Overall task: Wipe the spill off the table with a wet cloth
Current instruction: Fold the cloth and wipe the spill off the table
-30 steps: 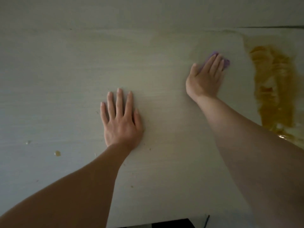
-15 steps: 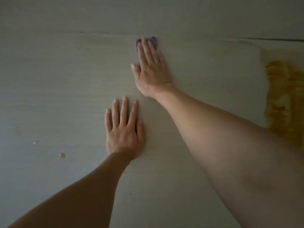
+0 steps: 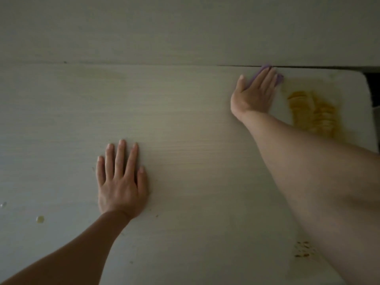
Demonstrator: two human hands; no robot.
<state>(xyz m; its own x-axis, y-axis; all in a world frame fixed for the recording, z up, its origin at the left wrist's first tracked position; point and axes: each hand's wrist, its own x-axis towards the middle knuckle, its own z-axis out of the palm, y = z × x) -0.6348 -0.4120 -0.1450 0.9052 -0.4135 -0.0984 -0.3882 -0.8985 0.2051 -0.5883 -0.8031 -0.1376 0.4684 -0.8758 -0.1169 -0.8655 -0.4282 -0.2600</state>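
A purple cloth (image 3: pixel 279 78) lies on the pale wood-grain table (image 3: pixel 185 130) at its far edge. My right hand (image 3: pixel 254 95) presses flat on it with straight fingers, hiding most of it. Just right of that hand a smeared yellow-orange spill (image 3: pixel 314 112) stains the table's far right corner, partly covered by my forearm. My left hand (image 3: pixel 121 182) rests flat on the table near the middle, fingers straight, holding nothing.
A small yellowish drop (image 3: pixel 40 219) and a clear droplet (image 3: pixel 3 204) sit at the left. Small dark-yellow specks (image 3: pixel 303 248) lie near the front right. The table's far edge meets a pale wall, with a dark gap (image 3: pixel 372 83) at the right corner.
My right hand slid the cloth left along the far edge, then back right, close to the spill. The left hand stayed flat in place.
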